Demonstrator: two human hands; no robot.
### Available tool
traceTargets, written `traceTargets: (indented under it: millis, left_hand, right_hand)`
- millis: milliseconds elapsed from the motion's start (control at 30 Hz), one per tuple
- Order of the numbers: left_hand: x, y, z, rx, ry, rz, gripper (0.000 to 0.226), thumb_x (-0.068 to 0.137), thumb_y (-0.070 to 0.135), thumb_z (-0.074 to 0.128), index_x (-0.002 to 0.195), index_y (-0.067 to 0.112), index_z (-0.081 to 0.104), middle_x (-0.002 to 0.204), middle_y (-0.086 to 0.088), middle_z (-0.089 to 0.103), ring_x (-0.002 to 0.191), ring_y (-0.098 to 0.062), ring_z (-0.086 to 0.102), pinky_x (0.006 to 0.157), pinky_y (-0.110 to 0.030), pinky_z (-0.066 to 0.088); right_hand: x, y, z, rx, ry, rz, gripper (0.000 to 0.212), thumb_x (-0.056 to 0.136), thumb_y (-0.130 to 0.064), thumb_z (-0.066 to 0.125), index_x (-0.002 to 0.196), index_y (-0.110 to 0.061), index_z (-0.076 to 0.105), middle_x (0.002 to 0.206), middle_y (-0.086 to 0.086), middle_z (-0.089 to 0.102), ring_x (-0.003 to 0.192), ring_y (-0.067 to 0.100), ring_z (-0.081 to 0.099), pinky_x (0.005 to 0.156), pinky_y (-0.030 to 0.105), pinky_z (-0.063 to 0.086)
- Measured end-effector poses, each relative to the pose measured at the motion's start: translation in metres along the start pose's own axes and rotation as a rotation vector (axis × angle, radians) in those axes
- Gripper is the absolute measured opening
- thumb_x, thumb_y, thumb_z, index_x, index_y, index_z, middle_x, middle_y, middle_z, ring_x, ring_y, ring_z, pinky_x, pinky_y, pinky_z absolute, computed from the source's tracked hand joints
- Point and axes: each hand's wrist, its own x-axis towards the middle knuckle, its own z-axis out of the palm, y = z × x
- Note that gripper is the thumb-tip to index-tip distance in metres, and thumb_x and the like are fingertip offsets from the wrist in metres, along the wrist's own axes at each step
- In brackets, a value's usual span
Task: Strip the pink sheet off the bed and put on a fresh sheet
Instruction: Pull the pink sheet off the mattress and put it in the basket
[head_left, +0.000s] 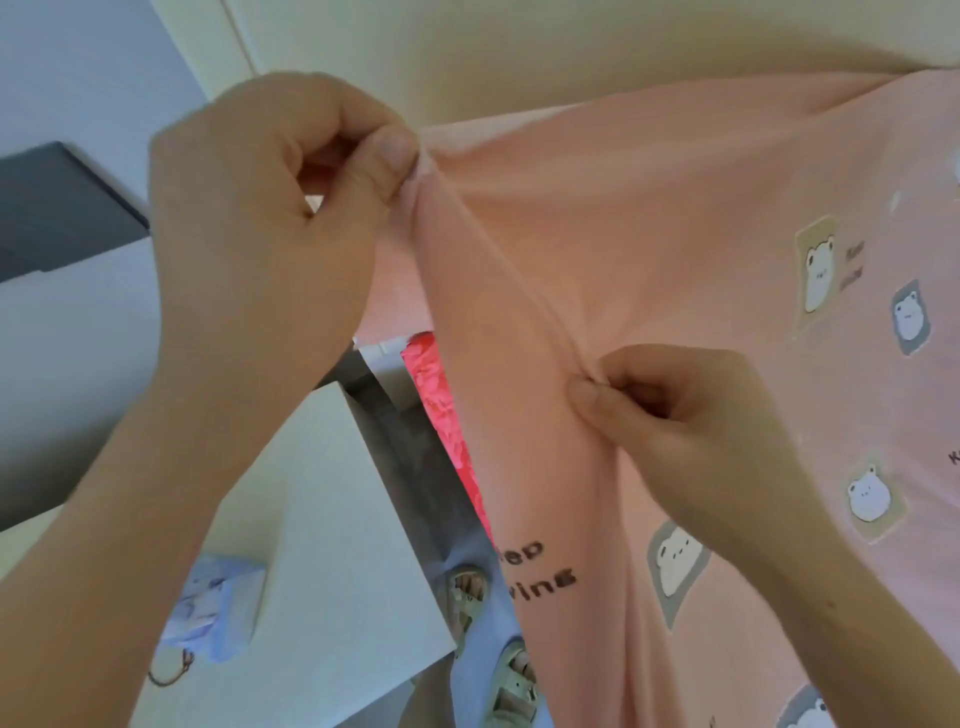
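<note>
The pink sheet (649, 249), printed with small cartoon animals and dark lettering, fills the right half of the view and hangs in folds. My left hand (260, 208) is raised at upper left and pinches the sheet's top edge between thumb and fingers. Lower and to the right, my right hand (675, 415) pinches a fold of the same sheet. The cloth is pulled taut between the two hands. The bed itself is hidden behind the sheet.
A white table or cabinet top (322, 519) lies at lower left with a pale blue packet (218, 608) on it. A red ruffled cloth (441, 410) shows beside the sheet. My sandalled feet (498, 639) stand on the floor. A dark grey panel (57, 202) is at left.
</note>
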Motion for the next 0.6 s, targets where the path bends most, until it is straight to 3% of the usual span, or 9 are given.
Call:
traceTargets:
  millis: [100, 167, 200, 233, 300, 367, 433, 500, 600]
  left_hand:
    - [-0.002, -0.049, 0.014, 0.344, -0.039, -0.086, 0.025, 0.087, 0.025, 0.048, 0.087, 0.014, 0.070, 0.083, -0.006, 0.066, 0.081, -0.025, 0.060, 0.076, -0.032, 0.043]
    - [-0.006, -0.088, 0.028, 0.549, -0.116, -0.148, 0.026, 0.089, 0.019, 0.048, 0.087, 0.003, 0.068, 0.086, -0.019, 0.066, 0.082, -0.037, 0.056, 0.072, -0.040, 0.039]
    - [-0.007, -0.104, 0.037, 0.623, -0.156, -0.173, 0.024, 0.091, 0.014, 0.048, 0.089, 0.000, 0.067, 0.089, -0.023, 0.064, 0.083, -0.040, 0.055, 0.071, -0.042, 0.037]
    - [-0.008, -0.115, 0.044, 0.679, -0.191, -0.186, 0.020, 0.091, 0.009, 0.048, 0.092, -0.002, 0.065, 0.093, -0.026, 0.062, 0.085, -0.042, 0.054, 0.071, -0.045, 0.035]
    - [-0.011, -0.127, 0.060, 0.776, -0.275, -0.177, 0.022, 0.086, -0.002, 0.049, 0.105, -0.002, 0.061, 0.105, -0.029, 0.056, 0.092, -0.044, 0.052, 0.070, -0.045, 0.034]
    - [-0.018, -0.128, 0.075, 0.912, -0.365, -0.135, 0.041, 0.081, -0.007, 0.049, 0.120, 0.006, 0.054, 0.112, -0.027, 0.049, 0.096, -0.042, 0.049, 0.069, -0.043, 0.035]
    - [-0.030, -0.124, 0.086, 0.961, -0.464, -0.069, 0.050, 0.079, -0.009, 0.048, 0.124, 0.012, 0.052, 0.110, -0.022, 0.047, 0.094, -0.038, 0.049, 0.066, -0.039, 0.033]
    - [-0.045, -0.124, 0.099, 0.891, -0.535, 0.054, 0.049, 0.069, -0.013, 0.054, 0.113, 0.008, 0.061, 0.102, -0.020, 0.051, 0.086, -0.037, 0.052, 0.062, -0.036, 0.033]
    - [-0.065, -0.123, 0.123, 0.827, -0.719, 0.229, 0.050, 0.034, -0.017, 0.071, 0.080, 0.003, 0.070, 0.085, -0.022, 0.061, 0.066, -0.038, 0.059, 0.053, -0.036, 0.048]
  right_hand:
    - [0.025, 0.021, 0.045, -0.175, -0.089, 0.026, 0.047, 0.089, -0.018, 0.058, 0.051, -0.014, 0.031, 0.047, -0.001, 0.026, 0.048, 0.015, 0.025, 0.050, 0.027, 0.022]
    - [0.044, 0.042, 0.078, -0.249, -0.127, 0.018, 0.042, 0.092, -0.011, 0.053, 0.054, -0.020, 0.036, 0.050, -0.003, 0.036, 0.053, 0.020, 0.036, 0.055, 0.030, 0.020]
    - [0.053, 0.053, 0.094, -0.279, -0.127, 0.011, 0.030, 0.093, -0.011, 0.050, 0.064, -0.018, 0.050, 0.058, 0.000, 0.049, 0.062, 0.028, 0.045, 0.059, 0.029, 0.022]
    - [0.061, 0.065, 0.108, -0.321, -0.127, 0.006, 0.017, 0.094, -0.012, 0.047, 0.086, -0.014, 0.061, 0.074, 0.007, 0.061, 0.076, 0.034, 0.053, 0.066, 0.031, 0.028]
    - [0.070, 0.081, 0.129, -0.408, -0.144, 0.027, 0.030, 0.096, -0.014, 0.041, 0.122, -0.009, 0.055, 0.104, 0.015, 0.065, 0.097, 0.033, 0.058, 0.080, 0.034, 0.038]
    - [0.067, 0.092, 0.137, -0.421, -0.161, 0.073, 0.030, 0.097, -0.015, 0.038, 0.118, -0.008, 0.058, 0.108, 0.015, 0.065, 0.099, 0.035, 0.057, 0.081, 0.034, 0.041]
    - [0.056, 0.103, 0.134, -0.371, -0.164, 0.132, 0.024, 0.096, -0.010, 0.039, 0.104, -0.010, 0.061, 0.109, 0.012, 0.067, 0.090, 0.035, 0.052, 0.071, 0.029, 0.040]
    - [0.039, 0.118, 0.125, -0.367, -0.162, 0.208, 0.023, 0.095, -0.006, 0.040, 0.102, -0.009, 0.061, 0.111, 0.011, 0.066, 0.088, 0.033, 0.047, 0.065, 0.030, 0.033]
    - [0.003, 0.155, 0.105, -0.350, -0.134, 0.401, 0.034, 0.096, -0.011, 0.041, 0.125, -0.014, 0.058, 0.120, 0.010, 0.062, 0.110, 0.030, 0.054, 0.082, 0.031, 0.039]
